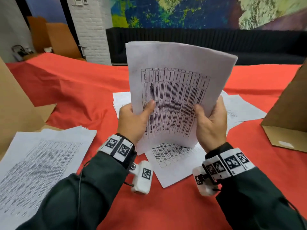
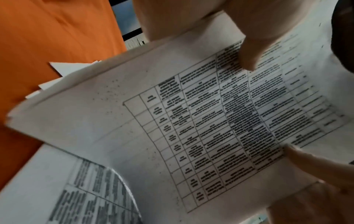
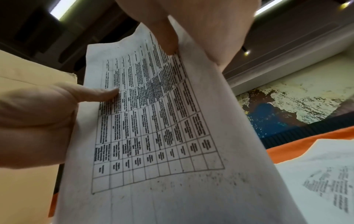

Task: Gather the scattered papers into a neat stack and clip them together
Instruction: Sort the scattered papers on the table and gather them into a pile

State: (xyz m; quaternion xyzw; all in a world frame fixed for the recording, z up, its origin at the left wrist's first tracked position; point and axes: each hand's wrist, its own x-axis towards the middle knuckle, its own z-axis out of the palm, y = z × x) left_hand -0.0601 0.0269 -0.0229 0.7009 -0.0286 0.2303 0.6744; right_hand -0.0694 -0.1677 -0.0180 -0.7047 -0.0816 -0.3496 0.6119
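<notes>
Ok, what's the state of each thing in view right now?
Stack: upright, bottom edge on the table, gripped at both sides.
Left hand: grips the stack's left edge.
Right hand: grips the stack's right edge.
Loose sheets: flat on the cloth, ungathered.
Clip: not visible.

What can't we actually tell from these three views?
- Fingers of the left hand and right hand: behind the held stack in the head view; both wrist views show only thumbs and palms.
- Printed text: too blurred to read anywhere.
- Sheet count in the stack: edges too fine.
- Any clip: none visible; the sheets on the red cloth may cover one.
- Left pile: cut off by the head view's edge.
</notes>
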